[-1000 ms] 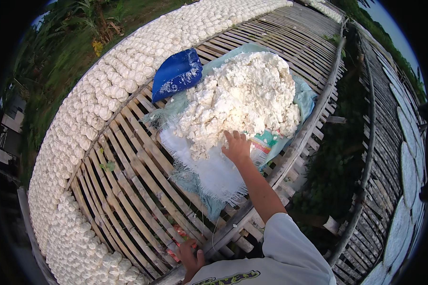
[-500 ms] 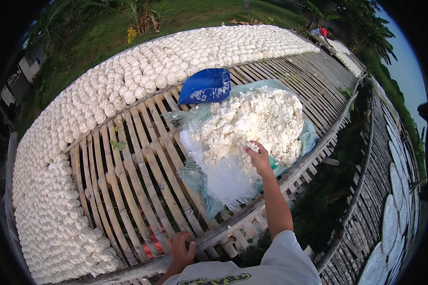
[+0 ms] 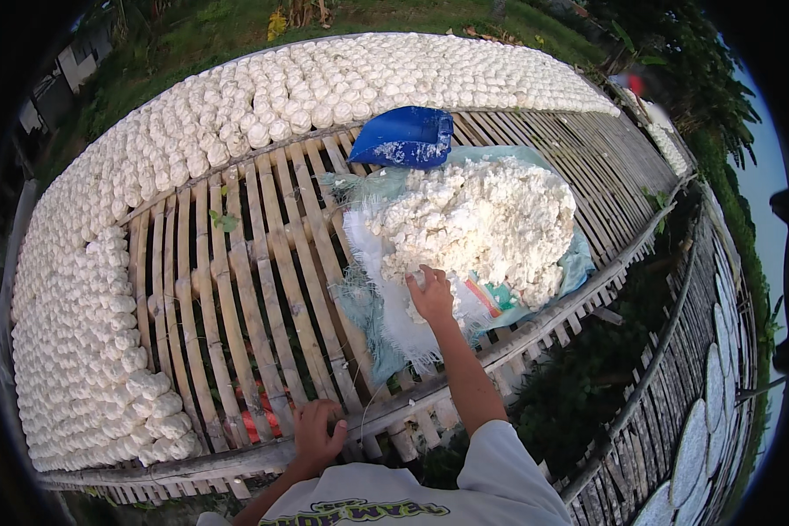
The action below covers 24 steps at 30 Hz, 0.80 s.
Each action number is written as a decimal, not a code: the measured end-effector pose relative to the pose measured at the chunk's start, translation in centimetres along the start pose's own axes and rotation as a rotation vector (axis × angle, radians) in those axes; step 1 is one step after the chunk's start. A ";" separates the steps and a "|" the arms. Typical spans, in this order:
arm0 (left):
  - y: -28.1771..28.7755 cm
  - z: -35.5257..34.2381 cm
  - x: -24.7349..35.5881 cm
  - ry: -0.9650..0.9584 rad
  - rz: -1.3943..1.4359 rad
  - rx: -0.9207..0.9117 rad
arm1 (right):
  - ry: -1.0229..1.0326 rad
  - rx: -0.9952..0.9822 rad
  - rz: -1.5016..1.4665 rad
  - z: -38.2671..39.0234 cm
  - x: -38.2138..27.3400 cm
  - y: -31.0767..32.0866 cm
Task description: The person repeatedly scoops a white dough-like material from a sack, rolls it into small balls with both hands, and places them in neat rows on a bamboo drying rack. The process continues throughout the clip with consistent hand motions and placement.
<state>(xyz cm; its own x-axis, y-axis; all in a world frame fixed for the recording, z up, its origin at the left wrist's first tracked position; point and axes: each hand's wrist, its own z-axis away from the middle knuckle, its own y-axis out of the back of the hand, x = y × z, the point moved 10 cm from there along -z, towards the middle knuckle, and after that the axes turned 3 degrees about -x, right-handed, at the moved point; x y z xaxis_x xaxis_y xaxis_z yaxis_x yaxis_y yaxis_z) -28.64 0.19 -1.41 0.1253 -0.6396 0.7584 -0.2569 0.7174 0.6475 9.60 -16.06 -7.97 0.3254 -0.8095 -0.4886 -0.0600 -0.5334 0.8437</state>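
A: Here we are at the long rack of split pale bamboo slats (image 3: 259,250), and look at those rows of rounded off-white lumps (image 3: 263,92), packed tight along the far side and down the left!

B: That's the finished share, I'd judge. What's left is plenty: a big heap of loose, crumbly white mash (image 3: 491,223), right of the rack's middle, on a frayed white woven sack (image 3: 399,307), with slats showing between it and the left-hand rows.

A: And the hands?

B: Right hand (image 3: 431,296) at the heap's near left edge, thumb and fingers curled around what looks like a small white lump (image 3: 419,279). Left hand (image 3: 318,431) rests on the near rail of weathered round wood (image 3: 193,465), fingers bent; whether it grips the rail, I can't tell, but nothing shows in it.

A: The scoop?

B: Deep blue, smeared white, that scoop (image 3: 399,136) sits just beyond the heap, to its left, no hand on it.

A: So what's changed from half a second ago?

B: The right hand! It was farther right along the heap's near edge; now it's slid left, and more of the sack's coloured print shows beside it. Left hand? Same rail. The heap looks no smaller, and the scoop hasn't budged!
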 end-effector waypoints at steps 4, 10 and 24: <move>0.3 -0.1 -0.2 0.017 0.013 0.011 | 0.131 -0.305 0.436 3.2 -2.7 -4.4; 0.3 0.1 -0.3 0.011 0.019 0.041 | -0.205 -0.351 -0.375 -3.0 3.1 -0.8; 0.1 0.1 -0.3 0.016 0.016 -0.001 | -0.034 -0.170 0.081 0.3 0.3 0.5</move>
<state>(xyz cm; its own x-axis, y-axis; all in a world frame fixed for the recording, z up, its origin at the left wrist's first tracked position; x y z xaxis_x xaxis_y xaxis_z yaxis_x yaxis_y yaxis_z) -28.77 0.41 -1.58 0.1364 -0.6239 0.7695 -0.2580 0.7276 0.6357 9.42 -16.65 -7.80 0.2940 -0.8573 -0.4226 0.0763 -0.4196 0.9045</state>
